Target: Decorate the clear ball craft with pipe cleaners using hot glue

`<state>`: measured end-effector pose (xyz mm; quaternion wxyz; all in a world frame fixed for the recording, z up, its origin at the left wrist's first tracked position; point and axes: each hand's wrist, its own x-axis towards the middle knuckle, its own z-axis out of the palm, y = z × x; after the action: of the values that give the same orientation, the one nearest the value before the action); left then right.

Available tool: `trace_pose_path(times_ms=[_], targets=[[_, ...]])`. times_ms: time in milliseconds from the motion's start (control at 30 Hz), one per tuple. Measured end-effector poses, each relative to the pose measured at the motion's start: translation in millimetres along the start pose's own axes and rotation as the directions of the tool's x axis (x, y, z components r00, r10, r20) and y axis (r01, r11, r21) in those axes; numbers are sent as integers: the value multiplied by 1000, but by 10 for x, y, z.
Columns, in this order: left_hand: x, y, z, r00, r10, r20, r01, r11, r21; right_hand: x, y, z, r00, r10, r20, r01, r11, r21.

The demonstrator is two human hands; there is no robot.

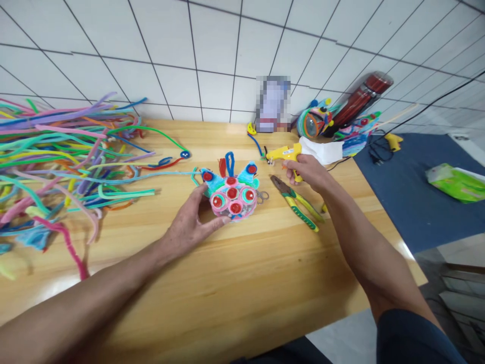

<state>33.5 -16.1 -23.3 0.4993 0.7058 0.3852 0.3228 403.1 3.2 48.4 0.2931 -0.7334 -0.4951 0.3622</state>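
My left hand [195, 220] grips the left and lower side of a colourful craft piece [232, 194], made of pipe cleaners with red round pieces, two blue ear-like points and a blue loop on top. Further right, my right hand [303, 169] is closed around the handle of a yellow glue gun [286, 151], whose nozzle points left above the wooden table [242, 298]. Small scissors [262, 196] show partly behind the craft's right side. Pliers with green and yellow handles [297, 202] lie between the craft and my right forearm.
Many pipe cleaners [49, 151] spread over the left side. Along the tiled wall are a blurred upright object [273, 103], another colourful craft [312, 121] and a red flask [359, 101]. A green packet [456, 182] rests on dark cloth [409, 202] at right.
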Motion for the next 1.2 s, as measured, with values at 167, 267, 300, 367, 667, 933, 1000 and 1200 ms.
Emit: trace_pose_path(times_ms=[167,267,300,367,667,933,1000,1200], targets=[[-1,-3,-2,1000,-1,-14,1,1000,20,20,74,59,1000,21,18,-21,1000,-20],[5,17,1,1000,21,6,-21,1000,-19,66,104,77,1000,-6,29,7,999,-45],[8,23,2,1000,28,13,-27,999,-33,76,108,75,999,-15,34,16,999,-50],[11,31,6,999,36,16,-35,998,-51,85,111,62,999,-29,39,31,998,-51],[0,29,2,1000,15,12,-15,999,-34,22,98,-17,1000,-27,4,26,997,72],[1,-28,7,1000,10,-3,-10,1000,-21,-212,154,-499,959,-101,-265,185,931,316],[3,-26,6,1000,17,6,-17,1000,-21,-266,240,-518,946,-99,-309,193,938,289],[9,26,2,1000,12,6,-12,1000,-24,-388,533,-294,897,-56,-438,34,998,-59]])
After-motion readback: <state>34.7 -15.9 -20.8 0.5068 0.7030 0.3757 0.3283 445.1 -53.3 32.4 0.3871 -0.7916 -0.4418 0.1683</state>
